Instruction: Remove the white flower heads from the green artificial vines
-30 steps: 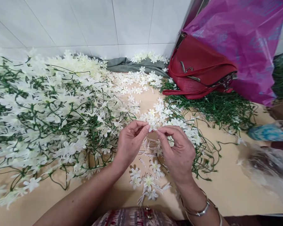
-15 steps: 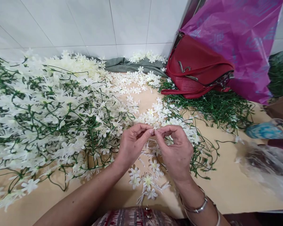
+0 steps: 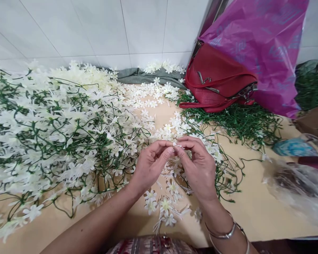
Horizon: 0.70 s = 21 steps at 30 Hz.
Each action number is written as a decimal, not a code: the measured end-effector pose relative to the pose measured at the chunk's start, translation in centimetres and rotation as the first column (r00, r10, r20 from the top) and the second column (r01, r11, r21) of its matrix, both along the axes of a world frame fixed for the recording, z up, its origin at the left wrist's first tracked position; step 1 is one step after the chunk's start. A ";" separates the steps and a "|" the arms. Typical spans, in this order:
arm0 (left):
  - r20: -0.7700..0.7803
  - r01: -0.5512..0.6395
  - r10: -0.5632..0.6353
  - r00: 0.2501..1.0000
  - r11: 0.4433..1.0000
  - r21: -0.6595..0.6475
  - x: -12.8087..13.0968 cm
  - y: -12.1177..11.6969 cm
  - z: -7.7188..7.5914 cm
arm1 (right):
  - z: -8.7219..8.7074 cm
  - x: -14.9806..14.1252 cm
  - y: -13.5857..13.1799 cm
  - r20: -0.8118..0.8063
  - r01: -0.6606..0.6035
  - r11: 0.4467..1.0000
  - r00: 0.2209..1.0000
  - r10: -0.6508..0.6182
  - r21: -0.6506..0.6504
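Observation:
My left hand [image 3: 151,163] and my right hand [image 3: 199,165] meet fingertip to fingertip above the table. Between their pinched thumbs and forefingers is a small white artificial flower [image 3: 177,145], mostly hidden by the fingers. Loose white flower heads [image 3: 165,205] and thin white stamen strands lie on the table below my wrists. More white blossoms [image 3: 167,132] spread just beyond my fingertips. Bare green stems [image 3: 229,176] curl out to the right of my right hand.
A big heap of white flowers on green stems [image 3: 55,130] covers the left side. At the back right, a red handbag [image 3: 219,76] rests on green stems [image 3: 243,121], before a purple plastic bag [image 3: 270,53]. Clear plastic wrapping [image 3: 299,187] and a blue-patterned item [image 3: 294,146] lie right.
Both hands stay together in nearly the same place, the right fingers lifted slightly. A little more of the white flower shows between the fingertips. The view has shifted slightly.

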<state>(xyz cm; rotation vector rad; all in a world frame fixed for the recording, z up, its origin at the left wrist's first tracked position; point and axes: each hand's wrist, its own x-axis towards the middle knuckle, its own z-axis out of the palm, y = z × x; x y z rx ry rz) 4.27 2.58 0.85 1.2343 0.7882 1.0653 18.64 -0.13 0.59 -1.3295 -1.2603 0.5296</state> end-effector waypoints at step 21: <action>-0.559 0.041 0.324 0.763 0.839 0.543 0.6 1.4 0.5 | 1.1 0.2 -1.0 0.104 0.184 0.981 0.979 -0.178 -0.054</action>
